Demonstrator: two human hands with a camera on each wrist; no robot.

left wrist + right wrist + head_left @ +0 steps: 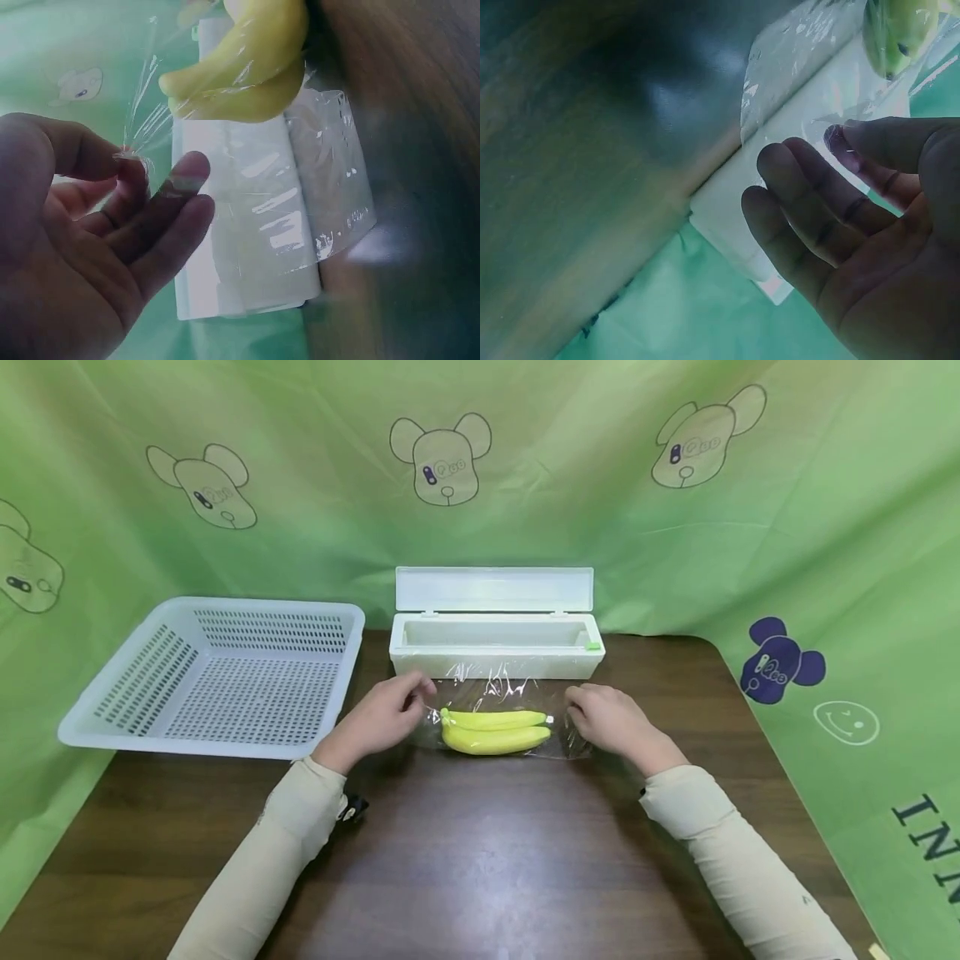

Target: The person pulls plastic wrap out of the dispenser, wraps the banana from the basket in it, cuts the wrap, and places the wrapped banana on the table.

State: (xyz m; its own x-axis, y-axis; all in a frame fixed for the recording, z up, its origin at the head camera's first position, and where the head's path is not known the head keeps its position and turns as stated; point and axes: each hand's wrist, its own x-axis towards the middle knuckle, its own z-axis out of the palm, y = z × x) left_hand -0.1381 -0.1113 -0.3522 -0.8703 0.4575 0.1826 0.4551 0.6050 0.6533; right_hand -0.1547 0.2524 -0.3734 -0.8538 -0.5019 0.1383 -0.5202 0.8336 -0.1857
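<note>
Two yellow bananas (495,740), joined at one end, lie side by side between the hands. Clear plastic wrap (504,693) stretches around them, with shiny creases; how much lies under them I cannot tell. The left hand (384,714) pinches a gathered edge of the wrap between thumb and index finger, as the left wrist view shows, its other fingers loosely bent. On the opposite side, the right hand (609,720) pinches the wrap's edge with thumb and index finger. Just behind the bananas stands a white wrap dispenser box (487,665), lid raised.
To the left sits a white perforated plastic basket (343,685). A green tab (592,646) marks the dispenser's right end. Green printed cloth (525,527) hangs behind and along the sides of the brown wooden table (480,860).
</note>
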